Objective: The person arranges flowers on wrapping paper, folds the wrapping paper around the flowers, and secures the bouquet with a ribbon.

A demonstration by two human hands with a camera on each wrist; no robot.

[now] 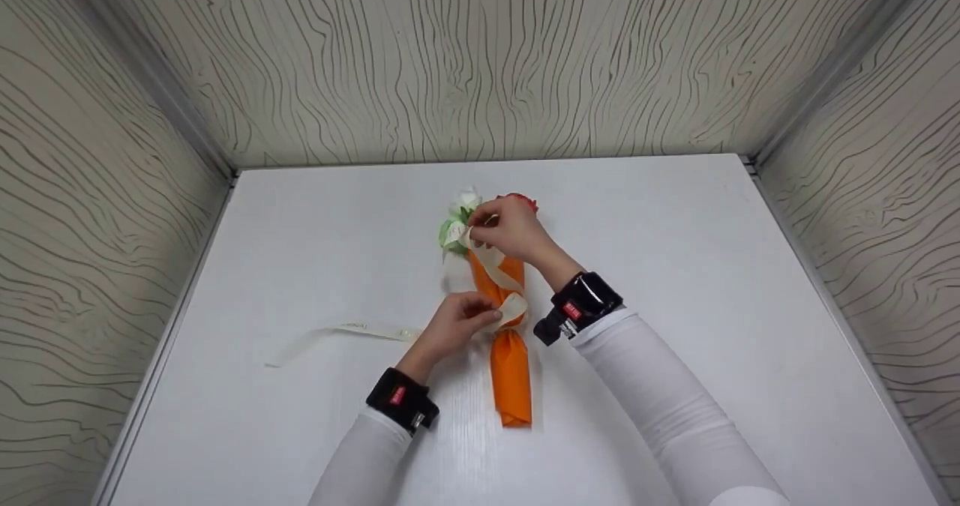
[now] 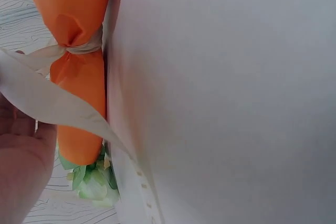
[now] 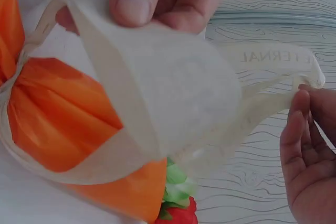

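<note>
A small bouquet in an orange wrapper (image 1: 512,386) lies lengthwise on the white table, its waist cinched by a cream ribbon (image 2: 86,47). My left hand (image 1: 456,324) pinches the ribbon beside the tied waist. Farther up, over the flower end, my right hand (image 1: 510,227) pinches another stretch of ribbon between thumb and fingertips, holding it raised. Between the hands the ribbon (image 3: 194,72) makes a loose loop, with printed letters showing in the right wrist view. A white flower (image 1: 466,199), a pale green one (image 1: 448,240) and a red one (image 1: 531,202), partly behind my right hand, top the bouquet.
One long ribbon tail (image 1: 360,331) stretches left across the white table (image 1: 675,266). Wood-patterned panels (image 1: 465,64) rise at the back and both sides, with grey metal posts (image 1: 161,79) at the corners.
</note>
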